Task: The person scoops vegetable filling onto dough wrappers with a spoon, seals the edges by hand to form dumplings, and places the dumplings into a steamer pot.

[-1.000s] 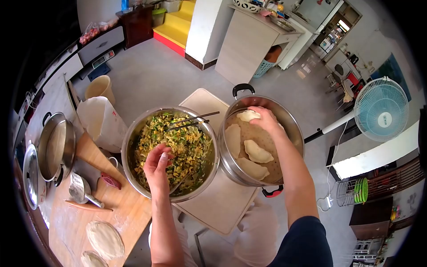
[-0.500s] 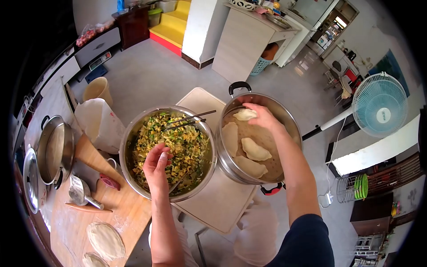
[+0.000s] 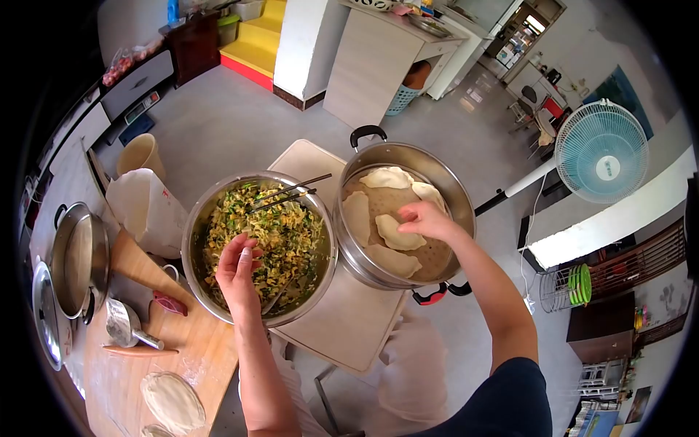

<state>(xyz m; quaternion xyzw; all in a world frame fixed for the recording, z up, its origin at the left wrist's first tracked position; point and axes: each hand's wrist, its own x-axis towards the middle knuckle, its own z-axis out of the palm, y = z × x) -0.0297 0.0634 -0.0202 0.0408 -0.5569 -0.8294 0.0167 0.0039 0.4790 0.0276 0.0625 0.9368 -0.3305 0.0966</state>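
My right hand [image 3: 424, 221] hovers inside the steamer pot [image 3: 460, 171], fingers slightly parted and nothing held. Just beneath its fingertips lies the middle dumpling [image 3: 395, 234]. Around it on the steamer tray are the far dumpling [image 3: 386, 177], one at the right [image 3: 428, 194] partly behind my hand, one at the left [image 3: 356, 216] and one at the near side [image 3: 394, 261]. Over the steel bowl [image 3: 327, 275] of chopped yellow-and-green filling [image 3: 280, 237], my left hand [image 3: 237, 275] is raised with loosely bent fingers, seemingly holding nothing. Chopsticks [image 3: 287, 195] rest across that bowl.
Both vessels stand on a small table [image 3: 335, 342]. At left, a wooden board [image 3: 200, 357] carries rolled dough wrappers [image 3: 172, 400], a rolling pin [image 3: 140, 351] and a metal scoop [image 3: 124, 324]. Beyond are a pan [image 3: 80, 262] and white sack [image 3: 145, 211]. A fan [image 3: 603, 151] stands right.
My right hand has let go of a dumpling at the pot's far side and drawn back toward the near right. The whole view has shifted slightly left; my left hand keeps its pose.
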